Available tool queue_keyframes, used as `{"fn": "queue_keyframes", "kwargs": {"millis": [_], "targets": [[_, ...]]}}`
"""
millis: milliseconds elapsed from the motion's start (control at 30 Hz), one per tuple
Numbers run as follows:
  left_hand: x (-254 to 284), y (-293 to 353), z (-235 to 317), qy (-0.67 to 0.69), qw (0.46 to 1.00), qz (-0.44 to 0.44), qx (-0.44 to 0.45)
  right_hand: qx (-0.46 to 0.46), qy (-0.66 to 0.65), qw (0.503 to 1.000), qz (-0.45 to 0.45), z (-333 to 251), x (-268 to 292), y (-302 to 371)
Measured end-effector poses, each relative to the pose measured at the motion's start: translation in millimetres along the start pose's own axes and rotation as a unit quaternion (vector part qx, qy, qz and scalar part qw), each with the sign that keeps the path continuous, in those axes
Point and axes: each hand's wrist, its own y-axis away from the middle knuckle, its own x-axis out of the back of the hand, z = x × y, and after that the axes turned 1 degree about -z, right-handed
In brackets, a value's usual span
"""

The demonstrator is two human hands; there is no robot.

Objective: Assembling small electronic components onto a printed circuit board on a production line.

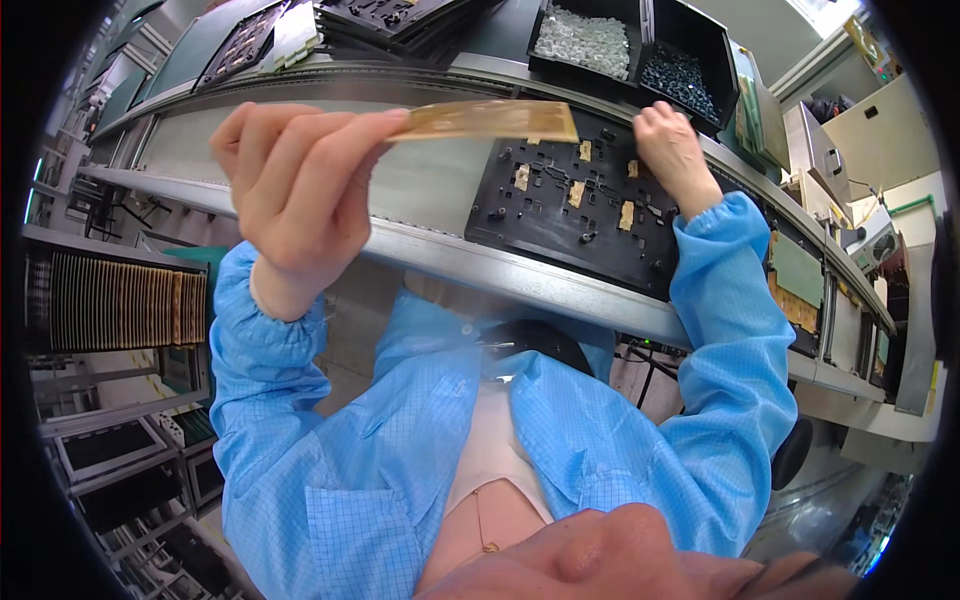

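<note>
My left hand (300, 180) is raised over the rail, its fingers and thumb pinching the left end of a thin amber board (490, 120). Seen at a low angle, the board looks slightly see-through and blurred, and its right end hangs over a black fixture plate (540, 225). That plate lies on the conveyor and carries small posts, cutouts and several tan tape-like pieces (577, 194). At its far right edge, my right hand (677, 155) is closed with the fingers curled downward. Whatever those fingertips hold or touch is hidden.
Behind the plate stand two black bins, one with whitish small parts (585, 42), the other with dark ones (680, 80). A metal rail (420, 235) runs along the near side. Left is a rack of stacked boards (120, 300). More fixtures (400, 22) lie at the back.
</note>
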Motion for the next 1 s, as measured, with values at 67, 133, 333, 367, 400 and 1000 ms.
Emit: {"fn": "queue_keyframes", "kwargs": {"millis": [67, 133, 333, 367, 400, 1000], "targets": [[-10.9, 3.2, 0.1, 0.019, 1.0, 0.003, -0.008, -0.155, 0.044, 0.987, -0.025, 5.6, 9.9, 23.0], [-25.9, 7.0, 4.7, 0.067, 0.997, 0.011, -0.032, -0.254, 0.041, 0.965, -0.054, 9.5, 14.5, 61.5], [-68.4, 23.7, 20.7, 0.106, 0.987, 0.007, -0.118, -0.419, -0.634, 0.649, -0.033, -13.2, 43.3, 115.0], [-73.6, 23.5, 24.1, 0.106, 0.984, 0.012, -0.143, -0.443, -0.728, 0.523, -0.013, -20.8, 46.4, 115.4], [-76.8, 23.5, 26.7, 0.104, 0.981, 0.017, -0.164, -0.452, -0.805, 0.385, 0.006, -30.4, 54.6, 106.6], [-208.1, -6.5, -9.2, 0.459, 0.807, -0.33, 0.173, -0.413, -0.818, 0.331, 0.225, -68.0, 37.1, 99.4]]}}
